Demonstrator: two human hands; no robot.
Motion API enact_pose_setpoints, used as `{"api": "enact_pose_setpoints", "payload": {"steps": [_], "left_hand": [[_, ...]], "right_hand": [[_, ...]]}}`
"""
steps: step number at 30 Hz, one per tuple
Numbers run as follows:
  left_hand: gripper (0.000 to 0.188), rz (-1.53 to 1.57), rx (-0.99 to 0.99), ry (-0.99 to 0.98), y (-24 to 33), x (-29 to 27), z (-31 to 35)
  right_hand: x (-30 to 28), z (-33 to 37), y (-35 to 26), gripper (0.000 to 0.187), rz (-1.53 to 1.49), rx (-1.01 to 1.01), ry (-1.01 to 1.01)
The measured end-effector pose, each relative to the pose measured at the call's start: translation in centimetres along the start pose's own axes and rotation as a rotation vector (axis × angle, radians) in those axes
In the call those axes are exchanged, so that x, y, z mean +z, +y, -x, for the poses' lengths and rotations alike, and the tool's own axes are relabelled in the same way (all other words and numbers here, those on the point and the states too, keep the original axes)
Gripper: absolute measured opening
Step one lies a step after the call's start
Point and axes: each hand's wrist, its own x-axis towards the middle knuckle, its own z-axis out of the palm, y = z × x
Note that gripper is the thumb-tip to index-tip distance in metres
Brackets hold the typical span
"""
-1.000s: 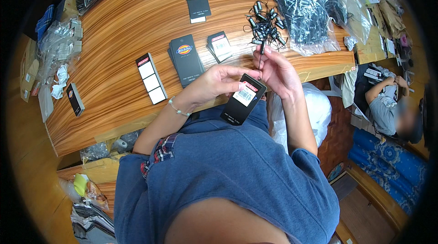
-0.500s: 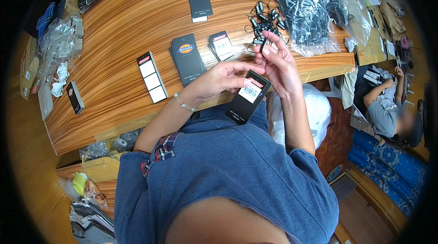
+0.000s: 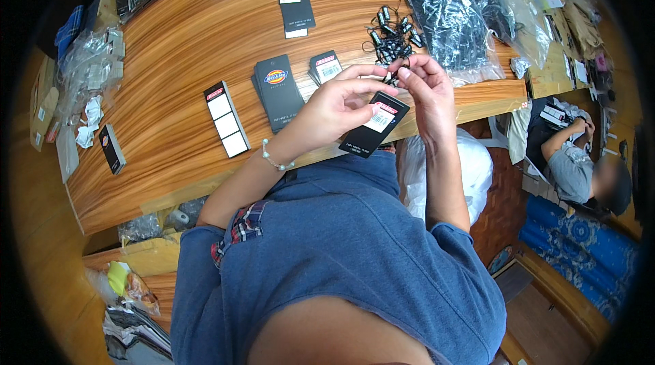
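A black hang tag (image 3: 365, 141) with a white barcode sticker is pinched in my left hand (image 3: 327, 109), over the table's near edge. My right hand (image 3: 433, 95) is closed on a black hang-tag string (image 3: 391, 78), its fingertips close to my left fingers. Whether the string passes through the tag's hole cannot be made out. Just beyond my fingers lies a tangled heap of black strings (image 3: 394, 36) with small plastic ends. Left of my hands are a stack of black hang tags (image 3: 280, 99) and a smaller stack of stickered tags (image 3: 327, 68).
A stickered tag with a string (image 3: 297, 17) lies farther back. Toward the left are a stack with white panels (image 3: 228, 123) and a small black stack (image 3: 111, 149). Clear bags of black items (image 3: 447, 13) lie at right; another person (image 3: 573, 167) sits beyond.
My right hand has drawn the string back from the heap toward the tag. My left fingers have risen to meet it, and the tag has tilted.
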Motion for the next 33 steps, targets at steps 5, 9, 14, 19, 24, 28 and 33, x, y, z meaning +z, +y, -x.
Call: {"api": "enact_pose_setpoints", "payload": {"steps": [5,9,14,19,24,28,33], "left_hand": [[0.027,-0.223,0.050,0.011,-0.3,0.5,-0.9],[0.027,-0.240,0.058,0.083,-1.5,0.5,-1.2],[0.028,-0.345,-0.022,0.061,-0.3,1.6,-1.2],[0.029,-0.340,-0.022,0.062,-0.3,1.7,-0.7],[0.029,-0.364,-0.030,0.071,-0.4,1.7,0.1],[0.029,-0.332,-0.034,0.073,-0.2,1.8,0.2],[0.028,-0.331,-0.019,0.088,-0.3,1.5,0.3]], "right_hand": [[-0.5,0.5,0.7,0.014,0.094,0.064,-0.003],[-0.1,0.1,0.8,0.009,0.066,-0.032,-0.009],[-1.1,-0.9,1.2,0.007,-0.292,0.240,0.074],[-1.8,-1.4,0.0,0.006,-0.190,0.074,0.081],[-2.4,-2.2,-1.1,0.010,-0.111,-0.052,0.100],[-3.0,-2.4,-1.8,0.015,-0.062,-0.086,0.005],[-3.2,-2.8,-3.1,0.017,-0.060,-0.143,0.002]]}}
